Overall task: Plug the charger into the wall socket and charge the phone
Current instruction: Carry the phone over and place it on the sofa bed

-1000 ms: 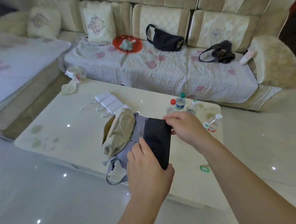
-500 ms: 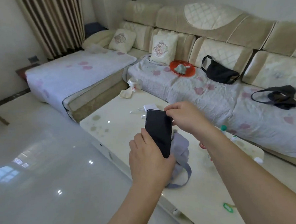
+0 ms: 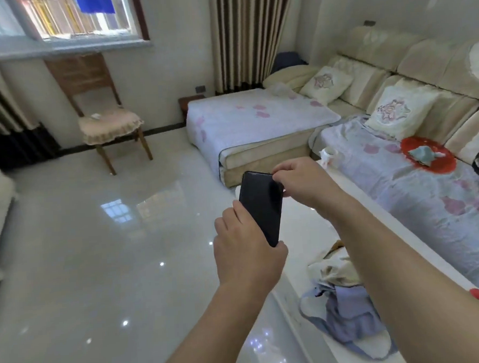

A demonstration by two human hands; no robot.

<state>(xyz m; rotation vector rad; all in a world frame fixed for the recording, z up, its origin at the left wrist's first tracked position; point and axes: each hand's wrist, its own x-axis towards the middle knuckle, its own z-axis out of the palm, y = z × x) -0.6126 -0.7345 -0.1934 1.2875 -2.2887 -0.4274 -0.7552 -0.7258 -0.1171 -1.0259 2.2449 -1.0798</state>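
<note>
Black phone (image 3: 261,205) in both hands (image 3: 247,250)

The phone (image 3: 262,205) was black; the sofa (image 3: 409,61) was cream, its cover (image 3: 260,116) white with pink flowers. The plate (image 3: 428,157) was red; the curtain (image 3: 248,36) was striped brown and beige; the floor (image 3: 98,258) was glossy white.

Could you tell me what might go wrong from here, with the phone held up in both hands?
The phone is pinched only at its ends, left hand below and right hand at the top corner, over a glossy tiled floor; a slip could crack it. No charger or cable is visible. The wall socket sits low beside the curtain.
</note>
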